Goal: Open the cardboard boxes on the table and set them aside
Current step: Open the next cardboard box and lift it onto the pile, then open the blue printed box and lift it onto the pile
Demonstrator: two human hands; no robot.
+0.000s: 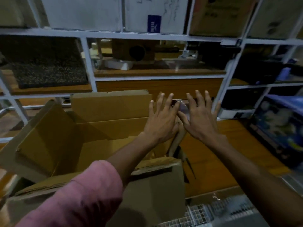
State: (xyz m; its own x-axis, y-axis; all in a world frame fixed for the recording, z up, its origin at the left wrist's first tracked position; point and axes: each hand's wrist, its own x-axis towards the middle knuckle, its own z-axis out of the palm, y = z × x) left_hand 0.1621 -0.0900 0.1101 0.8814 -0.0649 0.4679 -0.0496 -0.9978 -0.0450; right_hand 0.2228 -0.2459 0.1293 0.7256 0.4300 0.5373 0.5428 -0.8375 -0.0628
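Both hands, left hand (161, 119) and right hand (200, 118), spread flat above the corrugated cardboard box (91, 138).

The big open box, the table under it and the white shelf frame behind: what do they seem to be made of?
The box looks like brown corrugated cardboard, matte, with creased fold lines and raw-edged flaps. The table seems to be wood or a wood-look laminate: orange-brown with faint grain lines; which of the two is unclear. The shelf frame is probably painted metal, given its thin white bars.

A pink sleeve (85, 194) covers the left upper arm; forearms bare.
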